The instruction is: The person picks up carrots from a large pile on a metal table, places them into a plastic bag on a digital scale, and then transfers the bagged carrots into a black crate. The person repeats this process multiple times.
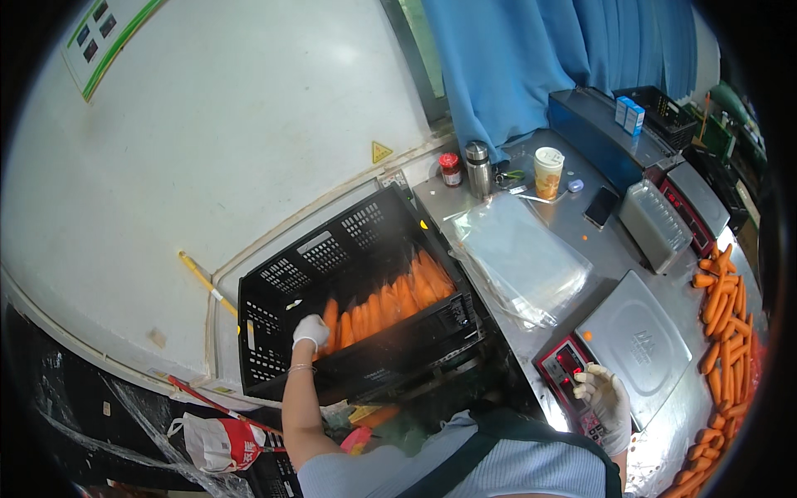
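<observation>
My left hand (311,331), in a white glove, reaches into a black plastic crate (367,367). Its curled fingers touch the end of a row of carrots in clear plastic bags (386,305); whether they grip the nearest bag is hidden. My right hand (603,398), gloved too, is empty with its fingers apart and half bent. It hovers at the red control panel (563,367) of a digital scale, beside its steel weighing plate (641,342). A small orange piece (587,335) lies on the plate.
Clear plastic bags (523,255) lie stacked on the steel table. Loose carrots (725,336) line its right edge. A clear plastic container (654,224), second scale (700,199), phone (601,206), lidded cup (548,174), steel flask (479,169) and red-lidded jar (449,170) stand or lie beyond.
</observation>
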`<state>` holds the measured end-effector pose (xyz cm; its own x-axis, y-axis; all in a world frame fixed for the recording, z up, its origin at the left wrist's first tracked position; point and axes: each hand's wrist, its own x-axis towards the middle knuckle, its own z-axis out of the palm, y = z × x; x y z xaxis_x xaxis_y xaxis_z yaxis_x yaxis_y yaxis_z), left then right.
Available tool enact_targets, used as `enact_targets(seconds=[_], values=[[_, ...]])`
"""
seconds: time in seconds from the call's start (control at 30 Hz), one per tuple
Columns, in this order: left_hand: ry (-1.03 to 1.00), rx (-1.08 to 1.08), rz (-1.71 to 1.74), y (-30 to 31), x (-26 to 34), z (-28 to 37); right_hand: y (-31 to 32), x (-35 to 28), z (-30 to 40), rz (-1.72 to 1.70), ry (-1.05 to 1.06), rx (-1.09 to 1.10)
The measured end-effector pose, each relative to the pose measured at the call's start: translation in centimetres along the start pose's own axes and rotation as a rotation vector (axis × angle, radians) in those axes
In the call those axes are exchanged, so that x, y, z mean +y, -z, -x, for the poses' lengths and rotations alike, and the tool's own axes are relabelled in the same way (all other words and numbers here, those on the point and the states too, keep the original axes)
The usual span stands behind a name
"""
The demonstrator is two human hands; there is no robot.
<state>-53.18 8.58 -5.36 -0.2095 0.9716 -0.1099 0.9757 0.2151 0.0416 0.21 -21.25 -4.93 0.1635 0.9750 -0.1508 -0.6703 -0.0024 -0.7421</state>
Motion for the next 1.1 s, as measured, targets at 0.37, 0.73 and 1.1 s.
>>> enact_targets(seconds=[0.37, 0.73, 1.1], values=[[-0.613, -0.085, 0.206, 7.5, 22.1, -4.0, 0.9, -0.5, 0.7, 0.049, 0.087, 0.107], [-1.181, -0.24, 0.155, -2.5, 58.6, -3.2, 3.8, -0.9, 9.2, 0.175, 0.392, 0.786], [-1.014, -0.097, 0.207, -12.3, 77.1, -0.6, 4.3, 3.7, 15.5, 0.091, 0.464, 1.457]])
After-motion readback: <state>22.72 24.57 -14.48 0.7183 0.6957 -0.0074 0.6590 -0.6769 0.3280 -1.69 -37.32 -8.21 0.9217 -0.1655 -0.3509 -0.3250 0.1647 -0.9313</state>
